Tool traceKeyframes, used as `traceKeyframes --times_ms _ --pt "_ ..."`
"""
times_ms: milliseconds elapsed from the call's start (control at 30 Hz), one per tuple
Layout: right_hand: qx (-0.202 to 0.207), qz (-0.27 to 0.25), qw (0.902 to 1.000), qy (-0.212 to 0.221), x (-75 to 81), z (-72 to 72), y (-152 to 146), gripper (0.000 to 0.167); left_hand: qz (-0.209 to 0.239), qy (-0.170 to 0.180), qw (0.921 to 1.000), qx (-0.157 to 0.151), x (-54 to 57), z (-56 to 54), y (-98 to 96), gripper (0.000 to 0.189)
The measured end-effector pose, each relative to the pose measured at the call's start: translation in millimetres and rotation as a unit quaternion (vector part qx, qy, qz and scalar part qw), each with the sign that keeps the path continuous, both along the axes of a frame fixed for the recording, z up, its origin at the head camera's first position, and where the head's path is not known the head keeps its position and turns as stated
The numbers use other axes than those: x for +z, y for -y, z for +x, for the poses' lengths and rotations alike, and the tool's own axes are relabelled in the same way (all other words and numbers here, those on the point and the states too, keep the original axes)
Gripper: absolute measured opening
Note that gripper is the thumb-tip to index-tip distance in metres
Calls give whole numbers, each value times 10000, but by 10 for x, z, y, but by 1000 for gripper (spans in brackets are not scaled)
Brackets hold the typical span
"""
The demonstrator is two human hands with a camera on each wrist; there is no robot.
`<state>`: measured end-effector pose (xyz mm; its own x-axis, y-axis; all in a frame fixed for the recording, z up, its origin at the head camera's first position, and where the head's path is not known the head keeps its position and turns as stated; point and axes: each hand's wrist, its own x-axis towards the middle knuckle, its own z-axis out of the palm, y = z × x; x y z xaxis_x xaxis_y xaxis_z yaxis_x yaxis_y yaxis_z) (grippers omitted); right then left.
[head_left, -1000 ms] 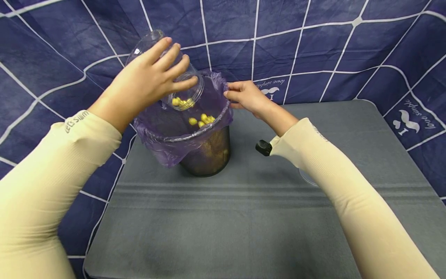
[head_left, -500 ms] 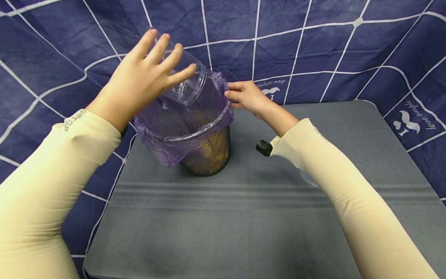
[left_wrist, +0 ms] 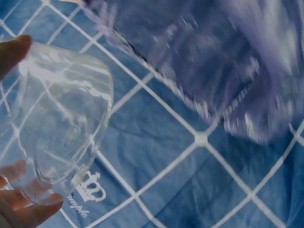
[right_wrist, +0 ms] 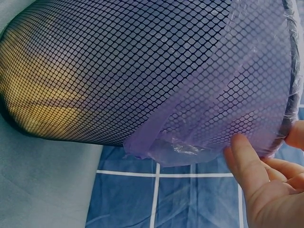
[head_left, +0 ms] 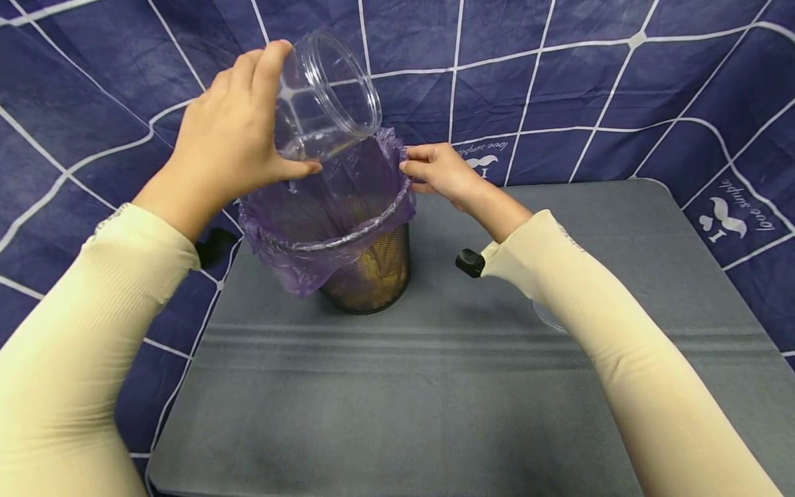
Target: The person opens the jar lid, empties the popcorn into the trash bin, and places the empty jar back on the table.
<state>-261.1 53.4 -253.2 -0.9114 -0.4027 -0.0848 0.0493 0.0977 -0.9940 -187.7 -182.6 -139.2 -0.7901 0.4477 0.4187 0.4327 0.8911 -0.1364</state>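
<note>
My left hand [head_left: 232, 124] grips a clear plastic jar [head_left: 310, 96] above the back left of the bin, its mouth tilted toward the right. No yellow pieces show inside the jar; in the left wrist view its clear wall [left_wrist: 66, 114] lies between thumb and fingers. A black mesh bin [head_left: 379, 273], lined with a purple plastic bag [head_left: 310, 259], stands on the grey table. With thumb and fingers my right hand [head_left: 444, 172] pinches the bag-covered rim at the right. Yellow contents [right_wrist: 52, 104] show through the mesh at the bottom.
A clear round lid [head_left: 548, 317] lies on the table [head_left: 435, 407], partly hidden under the right forearm. Behind hangs a blue cloth with white lines [head_left: 497, 62]. A black device [head_left: 470, 263] sits at the right cuff.
Yellow pieces fell from the jar into the bin. After that my left hand raised the jar and turned its mouth upward to the right. My right hand stayed on the rim.
</note>
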Motion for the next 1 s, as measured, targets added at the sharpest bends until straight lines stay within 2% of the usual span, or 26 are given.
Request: traceKeyframes --times_ms 100,200,333,433,567,600,667,767,800,833,933,1000 --pt "24 -6 10000 5 -3 0 3 49 955 293 9949 -103 -25 47 -47 110" --pt "56 21 10000 29 -2 -1 5 49 1848 604 9802 -379 -58 82 -98 111" --pt "104 104 9999 5 3 3 -5 50 2751 878 9547 -723 -96 138 -162 113" --pt "107 125 9999 4 7 4 -11 50 3391 1090 9285 -1052 -115 197 -226 111" --pt "35 -12 10000 -14 5 6 -3 43 4303 1449 8754 -1660 -152 302 -346 109" --pt "-8 -82 10000 -1 3 7 3 41 4430 1499 8655 -1794 -165 336 -375 110" --pt "-112 -181 9997 -76 -5 13 11 37 4830 1667 8314 -2184 -210 397 -441 110" --pt "-177 -126 9983 -536 -14 13 20 34 5161 1836 7906 -2737 -312 485 -528 111" --pt "-222 -54 9975 -668 -11 24 16 35 5186 1847 7821 -2920 -354 508 -551 111" --pt "-261 19 9964 -805 -9 32 8 35 5192 1856 7748 -3091 -402 526 -574 111" --pt "-156 319 9928 -1145 -14 28 -9 33 4955 1771 7743 -3515 -553 572 -623 111" --pt "-103 331 9940 -1041 -27 23 -22 34 4781 1791 7753 -3719 -656 595 -646 114"
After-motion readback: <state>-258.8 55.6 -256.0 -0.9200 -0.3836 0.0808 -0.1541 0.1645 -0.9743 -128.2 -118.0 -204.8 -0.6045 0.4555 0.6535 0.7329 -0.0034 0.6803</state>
